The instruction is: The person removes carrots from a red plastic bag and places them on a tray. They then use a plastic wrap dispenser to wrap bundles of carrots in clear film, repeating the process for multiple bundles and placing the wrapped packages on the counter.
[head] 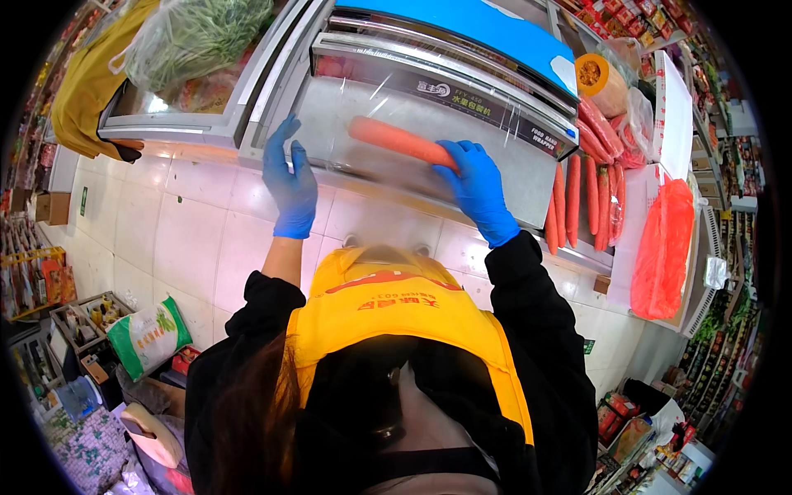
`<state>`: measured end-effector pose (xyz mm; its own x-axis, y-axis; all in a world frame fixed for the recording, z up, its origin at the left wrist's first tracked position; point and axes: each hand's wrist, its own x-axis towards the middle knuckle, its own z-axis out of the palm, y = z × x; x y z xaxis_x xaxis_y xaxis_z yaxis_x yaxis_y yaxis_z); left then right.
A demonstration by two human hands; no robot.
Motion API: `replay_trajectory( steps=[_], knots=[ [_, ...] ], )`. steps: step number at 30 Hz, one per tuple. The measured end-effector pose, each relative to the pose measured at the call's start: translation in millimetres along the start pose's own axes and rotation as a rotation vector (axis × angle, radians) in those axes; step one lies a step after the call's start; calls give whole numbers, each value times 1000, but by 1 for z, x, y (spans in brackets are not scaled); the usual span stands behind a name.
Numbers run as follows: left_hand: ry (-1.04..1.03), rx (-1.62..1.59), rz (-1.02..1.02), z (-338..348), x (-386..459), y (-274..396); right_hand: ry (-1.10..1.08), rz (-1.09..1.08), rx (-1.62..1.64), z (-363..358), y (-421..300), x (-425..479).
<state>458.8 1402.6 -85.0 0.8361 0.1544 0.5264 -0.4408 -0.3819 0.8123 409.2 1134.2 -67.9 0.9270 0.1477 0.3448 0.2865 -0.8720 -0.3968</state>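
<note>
A thick peeled-looking carrot [396, 141] lies lengthwise over the grey plate of the film-wrapping machine [346, 99]. My right hand [473, 179], in a blue glove, grips its right end. My left hand [289, 179], also gloved in blue, is raised at the plate's left front corner, fingers apart, with nothing visible in it. Clear cling film [371, 164] stretches from the machine toward its front edge, below the carrot. Whether the left fingers touch the film is hard to tell.
Several carrots [573, 198] lie right of the machine, beside wrapped ones [599, 133] and a cut pumpkin [603, 83]. A red plastic bag [662, 247] sits farther right. Bagged leafy greens [198, 43] and a mustard-coloured garment [86, 80] are at the left.
</note>
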Motion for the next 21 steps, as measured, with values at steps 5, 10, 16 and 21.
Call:
replay_trajectory(
  steps=[5, 10, 16, 21],
  knots=[
    [-134, 49, 211, 30, -2, 16, -28, -23, -76, 6, 4, 6],
    [-602, 363, 462, 95, -22, 26, -14, 45, -47, 4, 18, 2],
    [-640, 380, 467, 114, -23, 16, 537, 608, -204, -51, 136, -111],
    [-637, 401, 455, 118, -24, 14, 121, 943, -435, -58, 175, -168]
  ],
)
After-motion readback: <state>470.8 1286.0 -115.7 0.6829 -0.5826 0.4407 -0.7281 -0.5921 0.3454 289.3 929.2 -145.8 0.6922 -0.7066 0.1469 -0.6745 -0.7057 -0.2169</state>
